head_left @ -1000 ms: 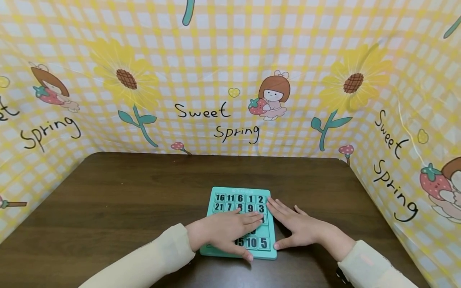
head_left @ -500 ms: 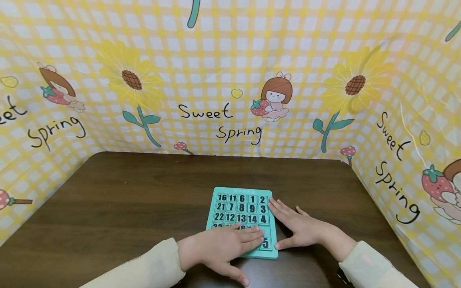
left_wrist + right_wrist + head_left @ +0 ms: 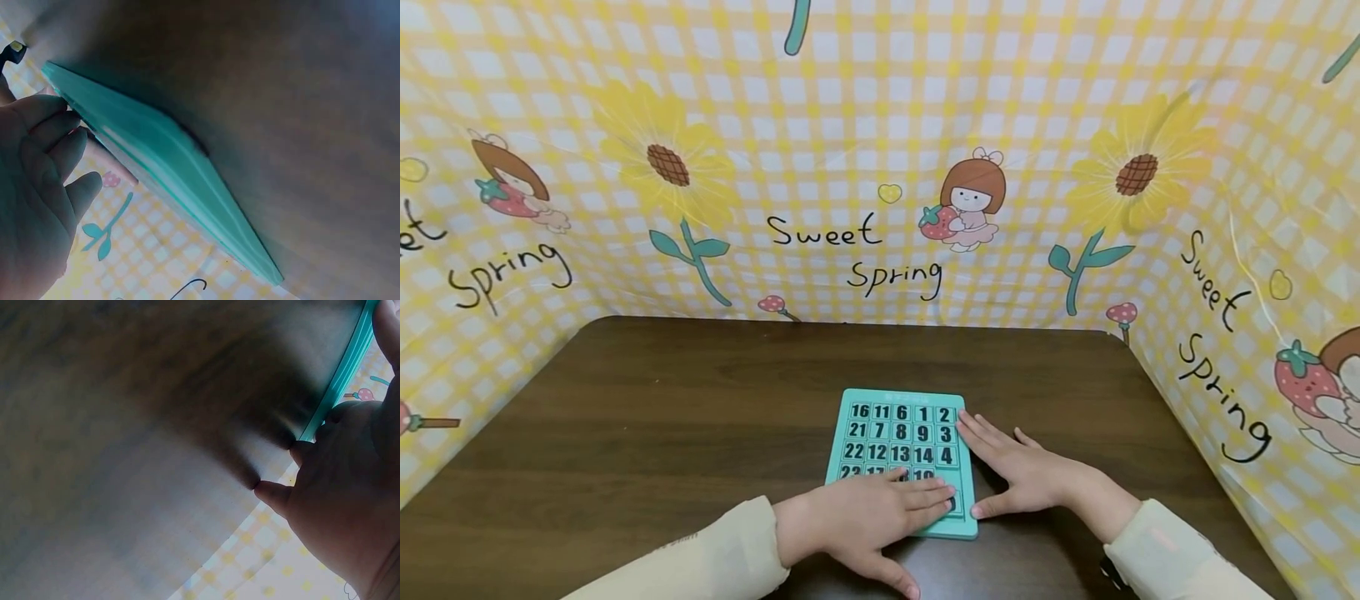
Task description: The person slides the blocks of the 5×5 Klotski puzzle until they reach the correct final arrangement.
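Note:
A teal number sliding puzzle lies flat on the table, its black-numbered tiles in rows. Number tiles such as 13 and 4 show above my left hand, which spreads over the lower rows and hides most of them. My left fingertips overlap the 5 tile at the lower right; the slot directly above that tile holds no tile. Along the puzzle's right edge lies my right hand, fingers extended, with fingertips and thumb at the frame. The left wrist view shows the puzzle's side beside the left palm.
The dark brown wooden table extends around the puzzle. A yellow checked cloth with flowers and lettering hangs behind it and along both sides.
My left hand has drawn back from the middle rows toward the near edge, uncovering the 12, 13, 14 and 4 tiles. Its fingertips now overlap the 5. The right hand stays put.

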`<control>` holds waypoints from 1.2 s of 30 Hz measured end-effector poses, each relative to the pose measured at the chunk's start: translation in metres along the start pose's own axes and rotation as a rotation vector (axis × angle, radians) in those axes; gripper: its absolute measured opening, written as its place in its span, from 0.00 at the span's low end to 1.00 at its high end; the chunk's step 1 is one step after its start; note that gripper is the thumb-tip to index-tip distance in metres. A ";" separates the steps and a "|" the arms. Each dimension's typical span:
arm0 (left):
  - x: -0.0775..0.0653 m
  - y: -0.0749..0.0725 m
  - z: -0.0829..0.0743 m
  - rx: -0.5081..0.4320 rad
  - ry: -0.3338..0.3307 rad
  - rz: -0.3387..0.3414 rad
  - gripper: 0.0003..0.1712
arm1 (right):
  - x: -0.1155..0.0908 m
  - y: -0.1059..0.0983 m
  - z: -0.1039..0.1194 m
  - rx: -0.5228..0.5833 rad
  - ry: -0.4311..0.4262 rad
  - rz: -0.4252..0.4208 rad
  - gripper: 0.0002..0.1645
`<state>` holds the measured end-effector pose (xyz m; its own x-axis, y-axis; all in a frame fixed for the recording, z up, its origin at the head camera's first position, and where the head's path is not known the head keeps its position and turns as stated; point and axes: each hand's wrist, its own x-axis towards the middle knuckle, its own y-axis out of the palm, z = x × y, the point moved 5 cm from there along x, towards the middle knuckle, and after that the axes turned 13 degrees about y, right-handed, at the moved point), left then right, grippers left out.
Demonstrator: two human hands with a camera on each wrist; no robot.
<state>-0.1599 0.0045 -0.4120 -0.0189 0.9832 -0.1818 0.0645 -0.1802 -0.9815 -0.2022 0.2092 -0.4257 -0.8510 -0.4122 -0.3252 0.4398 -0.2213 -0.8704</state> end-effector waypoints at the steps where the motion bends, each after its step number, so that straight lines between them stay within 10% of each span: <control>1: 0.000 0.000 0.001 -0.002 -0.003 -0.001 0.53 | 0.000 0.000 0.000 -0.002 0.002 0.000 0.67; 18: 0.000 -0.007 0.015 -0.018 -0.085 0.014 0.53 | 0.001 0.003 0.001 0.003 -0.007 0.015 0.66; 36: -0.029 0.000 -0.009 0.119 0.002 -0.007 0.49 | 0.001 0.001 -0.001 0.002 -0.003 0.000 0.67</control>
<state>-0.1505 -0.0237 -0.4057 -0.0169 0.9844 -0.1753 -0.0545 -0.1760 -0.9829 -0.2027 0.2095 -0.4271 -0.8503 -0.4146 -0.3243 0.4403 -0.2228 -0.8698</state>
